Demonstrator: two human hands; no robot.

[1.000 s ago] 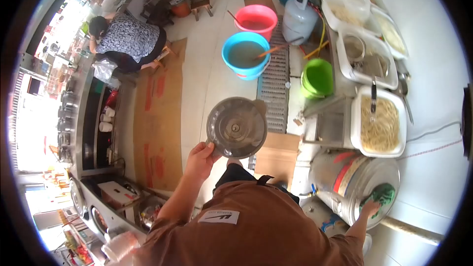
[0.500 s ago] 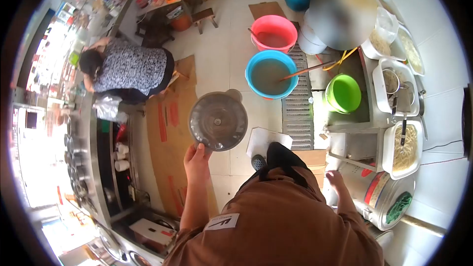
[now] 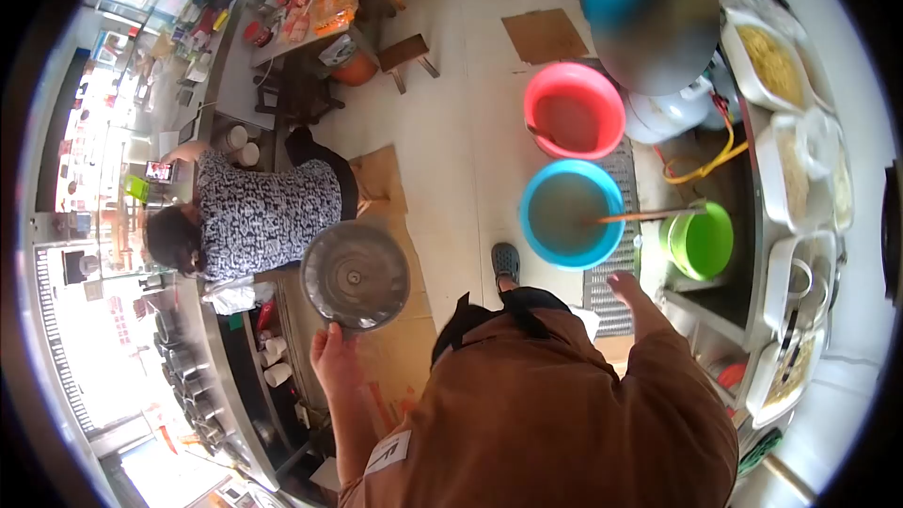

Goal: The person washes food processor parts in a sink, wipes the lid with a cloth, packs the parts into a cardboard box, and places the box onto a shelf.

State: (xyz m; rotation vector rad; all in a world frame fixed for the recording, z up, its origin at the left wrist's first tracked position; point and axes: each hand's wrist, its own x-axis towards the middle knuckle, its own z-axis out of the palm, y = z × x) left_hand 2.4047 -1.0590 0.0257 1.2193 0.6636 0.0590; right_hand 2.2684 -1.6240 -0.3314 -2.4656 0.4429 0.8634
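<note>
My left hand [image 3: 337,357] grips the near edge of a round, grey, see-through plastic bowl [image 3: 356,268], thumb pressed at its rim. It is held out in front of me to the left, over the cardboard on the floor, and no contents show in it. My right hand [image 3: 632,292] hangs at my right side, near the blue basin [image 3: 533,226] of cloudy water. Its fingers are too small and blurred to make out, and I see nothing held in it. A wooden stick [image 3: 649,215] leans across that basin's rim.
A pink bucket [image 3: 609,113] and green bucket [image 3: 707,243] stand around the blue basin. White food trays [image 3: 769,188] line the right counter. At left, a person [image 3: 268,212] leans over the counter. A small wooden stool [image 3: 403,49] stands farther ahead. Flattened cardboard [image 3: 414,273] covers some floor.
My view has moved forward and turned; the basins now appear farther right and lower. The bowl, still in my left hand, appears farther left, near the person at the counter.
</note>
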